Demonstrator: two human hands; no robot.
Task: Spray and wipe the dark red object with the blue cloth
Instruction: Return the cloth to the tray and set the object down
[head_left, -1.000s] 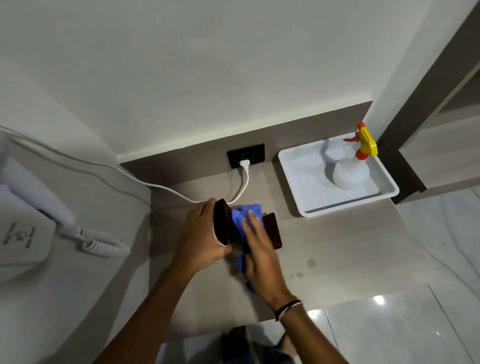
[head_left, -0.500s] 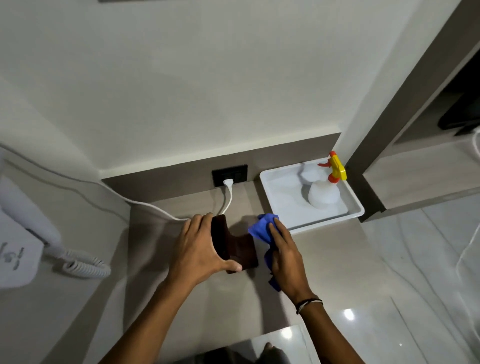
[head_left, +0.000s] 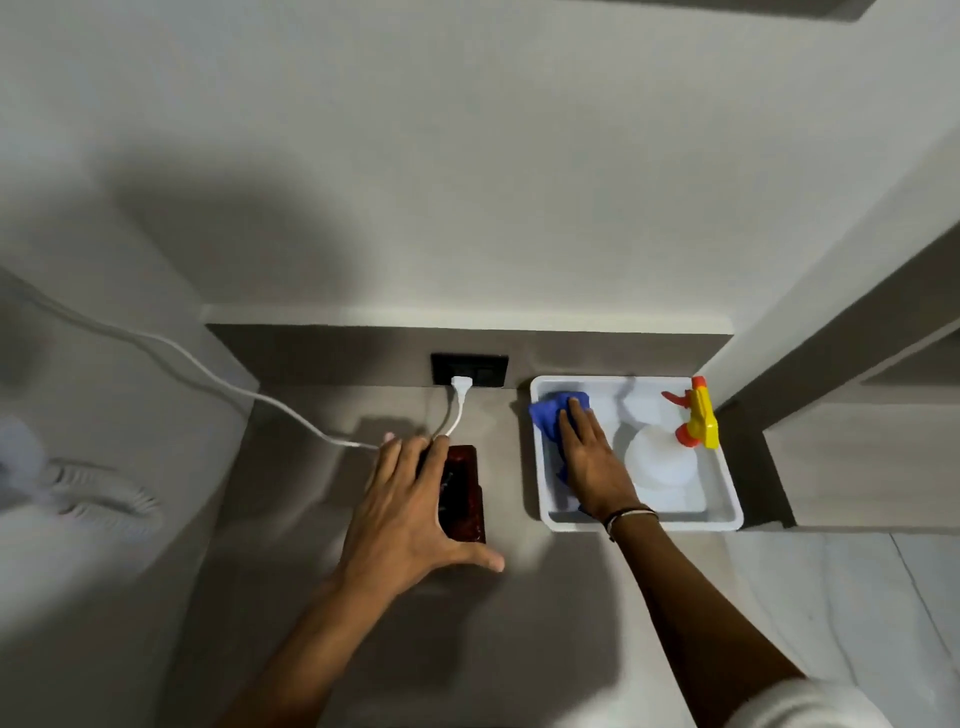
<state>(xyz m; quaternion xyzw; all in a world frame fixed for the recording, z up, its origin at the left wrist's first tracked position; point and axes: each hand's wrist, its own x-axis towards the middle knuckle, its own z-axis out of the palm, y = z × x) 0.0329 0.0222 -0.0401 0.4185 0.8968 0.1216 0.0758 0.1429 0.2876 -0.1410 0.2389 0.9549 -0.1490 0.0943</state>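
Observation:
The dark red object (head_left: 463, 486) lies flat on the grey counter (head_left: 519, 634), below the wall socket. My left hand (head_left: 410, 514) is spread over its left side, fingers apart and thumb out to the right, hiding part of it. My right hand (head_left: 592, 462) lies inside the white tray (head_left: 644, 522), pressed flat on the blue cloth (head_left: 550, 410), which bunches out past my fingertips at the tray's back left corner. The white spray bottle (head_left: 662, 462) with its yellow and orange head stands in the tray just right of that hand.
A black wall socket (head_left: 469, 370) holds a white plug whose cable (head_left: 208, 371) runs off to the left. A white coiled cord (head_left: 98, 493) hangs on the left wall. A wall and shelf close the right side beyond the tray.
My right hand carried the blue cloth off the red object and into the tray. The red object went from held upright to lying flat, and my left hand opened over it.

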